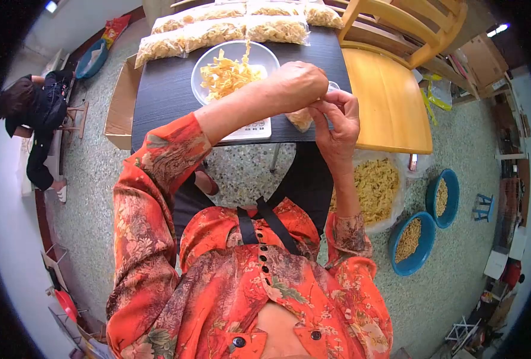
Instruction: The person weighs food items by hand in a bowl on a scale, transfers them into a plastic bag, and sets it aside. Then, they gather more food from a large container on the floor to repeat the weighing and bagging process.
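Observation:
My left hand (301,82) reaches across the dark table, its fingers closed where they meet my right hand (339,122), which pinches with thumb and forefinger. Between them is a small clear plastic bag (301,119) with yellowish dried pieces inside, partly hidden by my hands. The bag hangs at the table's front right edge. Left of the hands, a pale bowl (201,66) holds curly yellow dried strips (226,76). Beneath the bowl a white kitchen scale (259,129) shows its front edge with markings.
Filled clear bags (214,36) line the table's far side. A wooden chair (391,102) stands at the right. Below it lie a large bag of yellow pieces (376,188) and blue basins (404,269). A cardboard box (120,116) is at left; another person (44,107) sits beyond.

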Available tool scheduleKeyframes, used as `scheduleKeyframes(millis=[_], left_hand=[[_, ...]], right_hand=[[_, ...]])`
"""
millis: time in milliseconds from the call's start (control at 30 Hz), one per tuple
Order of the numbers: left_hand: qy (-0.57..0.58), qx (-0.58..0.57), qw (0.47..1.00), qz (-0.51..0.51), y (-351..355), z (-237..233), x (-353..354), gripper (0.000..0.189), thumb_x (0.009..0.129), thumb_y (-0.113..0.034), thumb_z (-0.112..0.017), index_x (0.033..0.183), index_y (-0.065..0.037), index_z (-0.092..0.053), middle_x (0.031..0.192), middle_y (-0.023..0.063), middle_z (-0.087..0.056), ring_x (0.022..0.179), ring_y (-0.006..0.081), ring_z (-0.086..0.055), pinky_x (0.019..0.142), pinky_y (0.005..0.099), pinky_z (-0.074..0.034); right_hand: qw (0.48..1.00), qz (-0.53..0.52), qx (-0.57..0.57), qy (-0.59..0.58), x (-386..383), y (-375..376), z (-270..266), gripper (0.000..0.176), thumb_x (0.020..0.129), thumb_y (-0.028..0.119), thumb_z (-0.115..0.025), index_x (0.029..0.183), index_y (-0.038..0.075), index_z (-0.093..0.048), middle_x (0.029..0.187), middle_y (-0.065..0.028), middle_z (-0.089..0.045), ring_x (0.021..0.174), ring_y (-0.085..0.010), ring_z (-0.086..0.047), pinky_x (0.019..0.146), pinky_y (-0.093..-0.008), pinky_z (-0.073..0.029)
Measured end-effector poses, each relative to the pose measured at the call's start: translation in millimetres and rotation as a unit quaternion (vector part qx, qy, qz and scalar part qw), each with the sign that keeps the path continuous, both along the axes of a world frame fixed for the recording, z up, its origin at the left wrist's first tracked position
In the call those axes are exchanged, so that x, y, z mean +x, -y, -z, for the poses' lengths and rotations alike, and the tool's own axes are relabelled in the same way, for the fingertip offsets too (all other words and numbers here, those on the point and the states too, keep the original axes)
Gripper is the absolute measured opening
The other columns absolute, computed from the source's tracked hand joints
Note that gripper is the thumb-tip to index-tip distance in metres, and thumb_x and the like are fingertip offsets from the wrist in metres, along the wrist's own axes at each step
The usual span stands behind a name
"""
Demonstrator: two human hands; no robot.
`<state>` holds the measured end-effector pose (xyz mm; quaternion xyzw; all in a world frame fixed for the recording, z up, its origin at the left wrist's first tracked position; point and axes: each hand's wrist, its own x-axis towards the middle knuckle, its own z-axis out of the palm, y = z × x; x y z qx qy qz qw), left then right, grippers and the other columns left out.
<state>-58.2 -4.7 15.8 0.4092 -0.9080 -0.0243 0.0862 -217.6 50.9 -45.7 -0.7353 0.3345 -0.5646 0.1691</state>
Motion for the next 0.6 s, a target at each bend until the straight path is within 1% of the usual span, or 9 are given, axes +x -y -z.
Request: scheduleKeyframes(millis=[67, 133, 167, 267, 333, 367, 500, 567, 600], left_hand=[[0.016, 0.057, 0.998, -0.001, 4.1, -2.3, 1.5, 0.010, 0.076, -0.005, -0.071, 0.085, -0.004, -0.074, 0.090, 0.0140, -0.070, 0.088, 0.0350, -0.070, 0.076, 0.0428, -0.056], [-0.113, 0.074, 0.990, 0.043, 8.5, -10.9, 14.9, 0.015, 0.078, -0.004, -0.070, 0.093, -0.002, -0.075, 0.092, 0.0160, -0.072, 0.088, 0.0352, -0.071, 0.078, 0.0407, -0.056], [-0.190, 0.079, 0.977, 0.050, 6.8, -16.3, 23.0, 0.021, 0.079, -0.004, -0.071, 0.100, -0.002, -0.075, 0.093, 0.0163, -0.073, 0.087, 0.0311, -0.072, 0.078, 0.0371, -0.057], [-0.353, 0.092, 0.931, 0.001, -0.3, -29.8, 60.2, 0.015, 0.082, -0.009, -0.072, 0.096, -0.003, -0.076, 0.076, 0.0110, -0.072, 0.073, 0.0155, -0.070, 0.072, 0.0327, -0.056], [-0.320, 0.057, 0.945, -0.027, -2.4, -32.4, 93.6, 0.011, 0.084, -0.012, -0.072, 0.090, -0.003, -0.074, 0.075, 0.0084, -0.071, 0.071, 0.0110, -0.066, 0.069, 0.0323, -0.055], [-0.205, 0.054, 0.973, -0.093, -5.0, -37.0, 110.8, 0.007, 0.083, -0.008, -0.070, 0.084, -0.002, -0.072, 0.076, 0.0111, -0.071, 0.067, 0.0168, -0.066, 0.067, 0.0339, -0.054], [-0.106, 0.071, 0.977, -0.171, -17.3, -17.1, 150.7, 0.009, 0.083, -0.008, -0.074, 0.088, -0.002, -0.071, 0.085, 0.0088, -0.068, 0.081, 0.0210, -0.068, 0.073, 0.0358, -0.053], [-0.038, -0.077, 0.975, -0.205, -20.4, -2.8, 161.0, 0.006, 0.081, -0.006, -0.070, 0.086, -0.005, -0.070, 0.091, 0.0120, -0.069, 0.089, 0.0334, -0.068, 0.079, 0.0410, -0.055], [-0.039, -0.078, 0.975, -0.206, -20.5, 0.4, 161.1, 0.006, 0.081, -0.006, -0.070, 0.086, -0.005, -0.070, 0.091, 0.0120, -0.069, 0.089, 0.0334, -0.068, 0.079, 0.0410, -0.055]], right_hand=[[1.000, 0.006, -0.006, 0.003, -0.9, 2.1, -2.3, 0.015, 0.082, 0.000, -0.078, 0.096, 0.002, -0.074, 0.105, -0.0093, -0.057, 0.090, -0.0209, -0.063, 0.080, -0.0315, -0.054], [1.000, 0.013, -0.007, 0.006, -3.0, 2.6, -3.4, 0.014, 0.083, 0.001, -0.078, 0.096, 0.002, -0.074, 0.105, -0.0093, -0.058, 0.090, -0.0211, -0.063, 0.080, -0.0317, -0.054], [1.000, 0.024, -0.009, 0.004, -4.6, 3.2, -4.4, 0.013, 0.083, 0.002, -0.079, 0.095, 0.002, -0.073, 0.104, -0.0093, -0.058, 0.089, -0.0214, -0.063, 0.080, -0.0318, -0.053], [0.999, 0.033, -0.007, 0.002, -8.1, 3.5, -5.2, 0.013, 0.083, 0.004, -0.079, 0.094, 0.002, -0.073, 0.102, -0.0091, -0.059, 0.089, -0.0216, -0.062, 0.080, -0.0322, -0.052], [0.999, 0.048, -0.015, -0.022, -7.6, 2.9, -3.7, 0.014, 0.083, 0.004, -0.079, 0.095, 0.002, -0.073, 0.103, -0.0090, -0.059, 0.089, -0.0218, -0.062, 0.080, -0.0323, -0.052], [0.999, 0.045, -0.015, -0.021, -7.1, 2.0, -3.0, 0.014, 0.083, 0.004, -0.079, 0.095, 0.002, -0.073, 0.103, -0.0090, -0.059, 0.089, -0.0218, -0.062, 0.080, -0.0323, -0.052], [0.999, 0.029, -0.011, -0.013, -2.8, 3.8, -4.9, 0.013, 0.083, 0.006, -0.079, 0.094, 0.002, -0.072, 0.104, -0.0091, -0.059, 0.092, -0.0221, -0.061, 0.082, -0.0330, -0.052], [1.000, 0.024, -0.004, -0.013, 0.9, 3.7, -6.2, 0.013, 0.083, 0.006, -0.080, 0.094, 0.002, -0.072, 0.104, -0.0091, -0.058, 0.092, -0.0223, -0.061, 0.083, -0.0331, -0.051], [1.000, 0.023, -0.006, -0.015, 2.0, 4.0, -6.7, 0.013, 0.083, 0.006, -0.079, 0.094, 0.002, -0.072, 0.104, -0.0091, -0.059, 0.093, -0.0223, -0.061, 0.083, -0.0333, -0.051]])
